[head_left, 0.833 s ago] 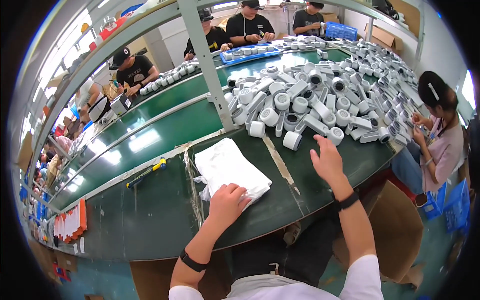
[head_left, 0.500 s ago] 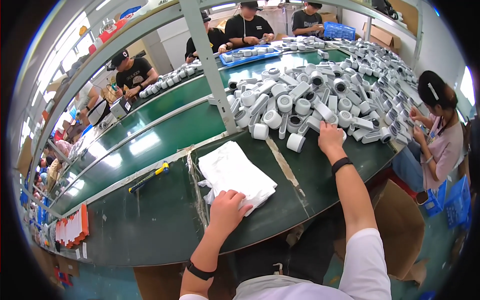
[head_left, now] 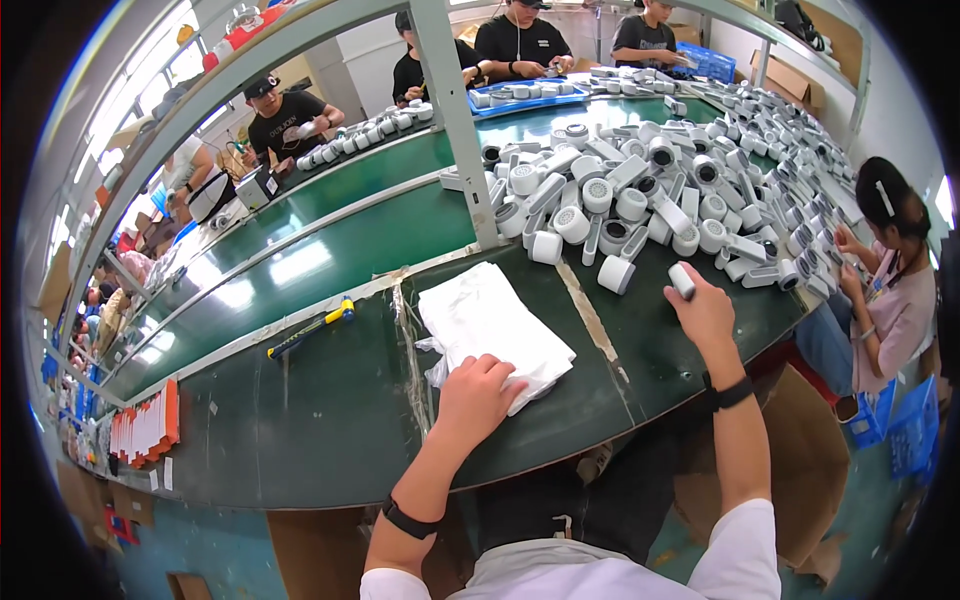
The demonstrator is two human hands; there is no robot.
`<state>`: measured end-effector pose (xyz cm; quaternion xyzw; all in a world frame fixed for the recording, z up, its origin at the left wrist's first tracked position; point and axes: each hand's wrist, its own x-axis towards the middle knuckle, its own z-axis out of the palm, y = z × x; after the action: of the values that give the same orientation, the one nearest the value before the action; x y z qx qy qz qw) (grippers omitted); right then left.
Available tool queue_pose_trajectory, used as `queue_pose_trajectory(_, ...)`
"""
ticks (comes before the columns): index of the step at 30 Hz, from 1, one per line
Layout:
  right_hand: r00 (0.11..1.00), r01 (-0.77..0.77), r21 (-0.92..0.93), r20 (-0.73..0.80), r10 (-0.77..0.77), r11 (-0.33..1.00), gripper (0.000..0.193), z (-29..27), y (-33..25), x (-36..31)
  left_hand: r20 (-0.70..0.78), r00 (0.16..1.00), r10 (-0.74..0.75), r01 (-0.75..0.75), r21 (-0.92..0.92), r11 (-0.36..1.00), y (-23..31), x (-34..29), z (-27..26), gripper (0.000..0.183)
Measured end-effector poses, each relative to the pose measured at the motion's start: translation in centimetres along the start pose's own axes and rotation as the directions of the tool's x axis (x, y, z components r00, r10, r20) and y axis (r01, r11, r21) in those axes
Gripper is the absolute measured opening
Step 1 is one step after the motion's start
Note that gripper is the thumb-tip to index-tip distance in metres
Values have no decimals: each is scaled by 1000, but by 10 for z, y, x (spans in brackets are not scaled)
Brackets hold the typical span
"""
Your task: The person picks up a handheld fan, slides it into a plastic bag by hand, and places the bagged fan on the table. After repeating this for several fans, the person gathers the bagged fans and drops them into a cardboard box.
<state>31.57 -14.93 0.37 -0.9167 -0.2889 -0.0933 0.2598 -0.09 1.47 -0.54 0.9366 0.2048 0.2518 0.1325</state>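
Observation:
My left hand [head_left: 478,398] lies on the near left edge of a stack of thin white plastic bags [head_left: 490,325], its fingers resting on top and the thumb apart. In my right hand [head_left: 706,312] is a white hair-dryer-shaped unit [head_left: 682,281]; one rounded end with a dark rim shows past the fingers, and the rest is hidden by the hand. This hand is over the green bench, just in front of a large heap of similar white and grey units [head_left: 600,195]. One loose unit [head_left: 616,274] lies at the heap's near edge.
A yellow and black hammer-like tool [head_left: 312,327] lies left of the bags. Orange-edged cards [head_left: 146,425] stand at the far left. A metal post [head_left: 462,130] rises behind the bags. One person [head_left: 890,290] sits at the right; several others work across the belt [head_left: 350,235].
My right hand has drawn back from the heap toward me, with a unit now in it. My left hand stays on the bags. The whole view has shifted slightly.

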Motion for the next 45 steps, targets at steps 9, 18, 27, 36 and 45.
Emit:
queue_pose_trajectory(9, 908, -409, 867, 416, 35, 284, 52, -37, 23, -77, 57, 998, 16, -17, 12, 1000, -5, 1, 8, 12)
queue_pose_trajectory(18, 891, -425, 861, 343, -297, -281, 28, -25, 24, -140, 23, 995, -95, 98, -136, 986, -3, 6, 4, 12)
queue_pose_trajectory(27, 859, -450, 891, 413, -304, -63, 83, -24, -24, -170, -8, 997, -74, 73, -21, 997, 11, 3, -5, 27)
queue_pose_trajectory(36, 804, -538, 843, 512, -303, -1, 69, -14, -35, -180, 33, 999, -22, 19, 73, 997, -1, 3, 5, 13)
queue_pose_trajectory(45, 800, -543, 839, 510, -316, -19, 40, -5, -42, -189, -76, 978, -196, 168, -278, 946, 0, 7, 7, 13)
